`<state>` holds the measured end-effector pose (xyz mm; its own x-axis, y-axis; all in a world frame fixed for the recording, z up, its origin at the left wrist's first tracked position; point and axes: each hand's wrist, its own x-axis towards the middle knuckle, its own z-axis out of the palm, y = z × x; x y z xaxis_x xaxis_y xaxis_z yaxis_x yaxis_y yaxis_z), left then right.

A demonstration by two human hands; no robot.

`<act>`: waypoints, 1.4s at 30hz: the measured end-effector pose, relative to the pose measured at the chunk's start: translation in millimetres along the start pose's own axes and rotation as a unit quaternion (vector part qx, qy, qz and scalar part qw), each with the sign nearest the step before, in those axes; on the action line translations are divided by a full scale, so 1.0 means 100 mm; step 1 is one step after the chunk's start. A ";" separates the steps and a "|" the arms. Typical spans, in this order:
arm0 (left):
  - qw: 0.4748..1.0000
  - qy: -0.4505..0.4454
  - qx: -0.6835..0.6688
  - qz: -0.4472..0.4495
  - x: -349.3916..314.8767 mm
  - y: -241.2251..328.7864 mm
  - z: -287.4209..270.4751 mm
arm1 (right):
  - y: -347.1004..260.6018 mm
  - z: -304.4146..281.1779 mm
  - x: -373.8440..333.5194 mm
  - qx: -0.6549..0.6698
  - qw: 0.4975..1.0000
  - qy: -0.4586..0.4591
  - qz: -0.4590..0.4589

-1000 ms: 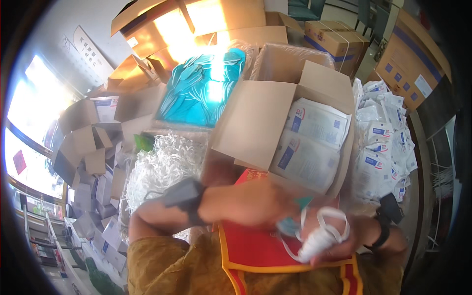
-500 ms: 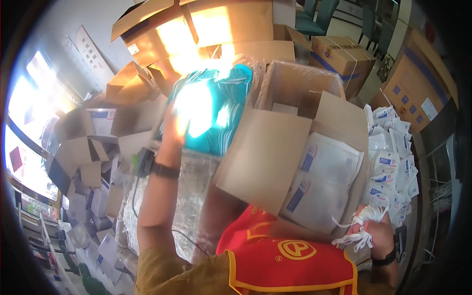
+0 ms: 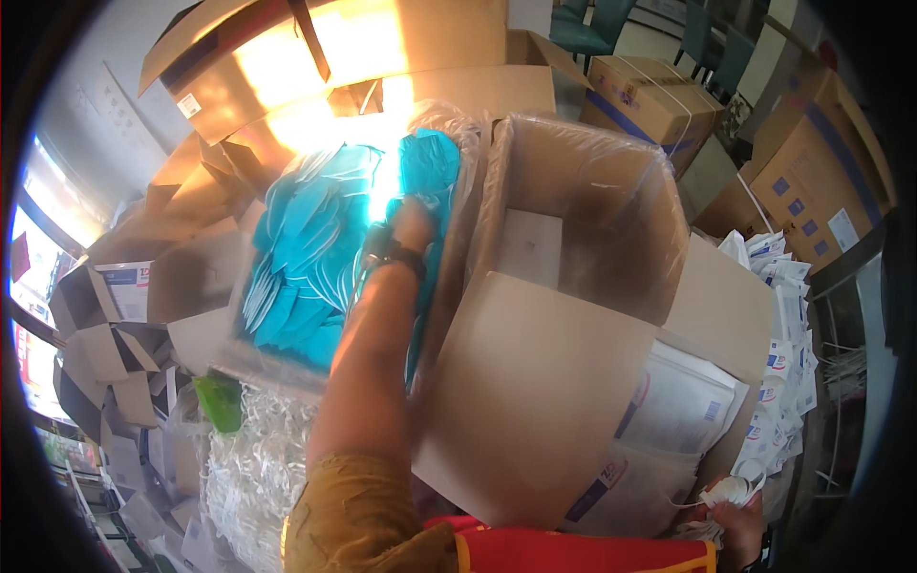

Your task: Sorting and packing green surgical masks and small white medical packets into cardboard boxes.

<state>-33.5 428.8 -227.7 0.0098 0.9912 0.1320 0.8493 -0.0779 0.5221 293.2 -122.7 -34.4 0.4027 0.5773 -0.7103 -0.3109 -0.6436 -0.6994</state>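
Note:
My left hand (image 3: 413, 225) reaches in among flat teal pieces (image 3: 315, 239) with pale edges, heaped in a plastic-lined carton. Its fingers are blurred and partly hidden, so I cannot tell whether they grip a piece. A dark band circles that wrist. Low on the right, my right hand (image 3: 737, 523) is closed round a bundle of white cord loops (image 3: 728, 492). Beside it an open carton (image 3: 544, 392) holds flat white packets (image 3: 680, 406) with blue and red print.
A plastic-lined carton (image 3: 611, 229) stands right of the teal pieces. White cords (image 3: 258, 468) fill a space at lower left, near a green object (image 3: 219, 401). Small open boxes (image 3: 124, 353) pile up at left; white packets (image 3: 778, 382) heap at right. Large cartons (image 3: 315, 57) stand behind.
My left hand has moved right across the teal pieces, uncovering many of them. My right hand, still holding the white loops, appears lower. The whole view has shifted, showing more of the lined carton.

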 end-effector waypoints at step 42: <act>0.952 -0.084 -0.134 0.263 -4.61 1.30 -2.28 | 0.08 1.27 -0.36 -0.188 0.765 -0.579 -0.212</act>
<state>-47.5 -62.6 -28.4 0.4998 0.8090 0.3095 0.5392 -0.5702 0.6198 166.9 -84.4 -24.3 -0.7006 0.6922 -0.1732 -0.0056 -0.2481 -0.9687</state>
